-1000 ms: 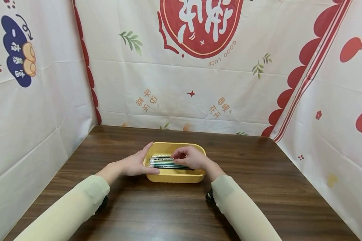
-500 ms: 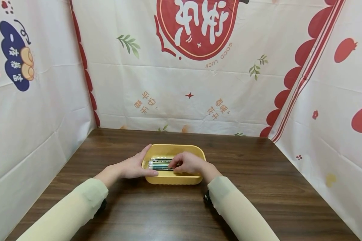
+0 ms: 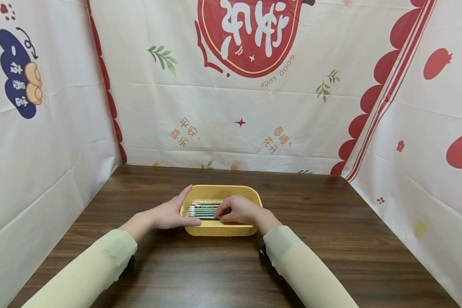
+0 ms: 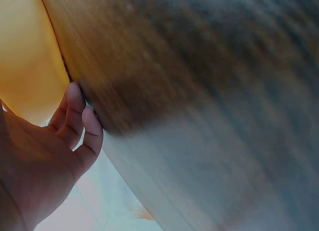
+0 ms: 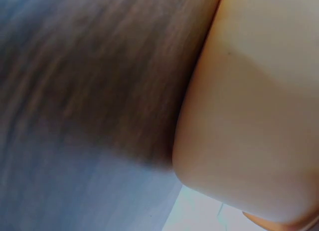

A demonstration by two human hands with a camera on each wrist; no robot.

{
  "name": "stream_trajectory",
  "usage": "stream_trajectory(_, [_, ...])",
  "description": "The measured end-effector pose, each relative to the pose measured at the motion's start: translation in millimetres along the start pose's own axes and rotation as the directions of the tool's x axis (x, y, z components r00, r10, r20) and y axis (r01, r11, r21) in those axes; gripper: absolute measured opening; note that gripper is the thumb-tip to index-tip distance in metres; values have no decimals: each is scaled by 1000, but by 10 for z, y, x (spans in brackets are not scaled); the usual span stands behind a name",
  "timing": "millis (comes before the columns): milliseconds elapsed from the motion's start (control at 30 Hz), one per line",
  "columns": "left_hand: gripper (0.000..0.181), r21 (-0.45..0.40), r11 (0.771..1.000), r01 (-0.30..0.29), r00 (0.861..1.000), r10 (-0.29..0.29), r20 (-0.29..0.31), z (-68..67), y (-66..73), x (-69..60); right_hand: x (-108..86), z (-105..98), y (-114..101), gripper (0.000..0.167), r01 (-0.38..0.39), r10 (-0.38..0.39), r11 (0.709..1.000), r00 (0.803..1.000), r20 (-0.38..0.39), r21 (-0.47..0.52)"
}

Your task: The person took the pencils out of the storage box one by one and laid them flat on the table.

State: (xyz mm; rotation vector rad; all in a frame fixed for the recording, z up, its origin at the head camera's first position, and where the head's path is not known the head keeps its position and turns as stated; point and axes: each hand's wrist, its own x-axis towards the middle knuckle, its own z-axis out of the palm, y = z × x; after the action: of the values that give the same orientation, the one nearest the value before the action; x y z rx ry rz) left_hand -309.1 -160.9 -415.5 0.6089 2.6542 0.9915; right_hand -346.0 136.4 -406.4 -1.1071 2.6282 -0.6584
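Observation:
A yellow rectangular box [image 3: 220, 231] with rounded corners stands on the table. Several pencils [image 3: 202, 210], with white-looking ends at the left, lie side by side in it. My left hand [image 3: 170, 214] grips the box's left end, thumb over the near rim and index finger at the far rim. In the left wrist view, the other fingers [image 4: 75, 99] curl beside the box wall [image 4: 30, 56]. Inside the box, my right hand [image 3: 241, 209] pinches a pencil near the front wall; the hand covers the pencils' right ends. The right wrist view shows only the box's outer wall [image 5: 244, 121], no fingers.
The box rests on a dark wooden table [image 3: 231, 269]. A printed white cloth [image 3: 231, 102] hangs behind the table, with more cloth at the left and right sides.
My right hand has moved slightly toward the near side of the box, and its fingertips are now lower among the front pencils. The left hand keeps its grip. The head view has shifted slightly.

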Motion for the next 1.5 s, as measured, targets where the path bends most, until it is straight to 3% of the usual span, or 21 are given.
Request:
stream_trajectory(633, [135,11,1000,9,1000,-9,-3,1,-9,-10,0,3,0,27,-16,29,991,995,-93,136])
stream_trajectory(1100, [135,7,1000,6,1000,-6,6,-2,-1,7,-28,-99,7,21,29,-14,996,983,-183,80])
stream_trajectory(1333, [135,11,1000,21,1000,-21,6,6,9,6,-171,-322,-11,20,30,-10,997,969,-245,76])
stream_trajectory(1500, [135,20,1000,16,1000,-16,4,-6,4,2,-344,-526,32,20,-13,33,997,958,-284,73])
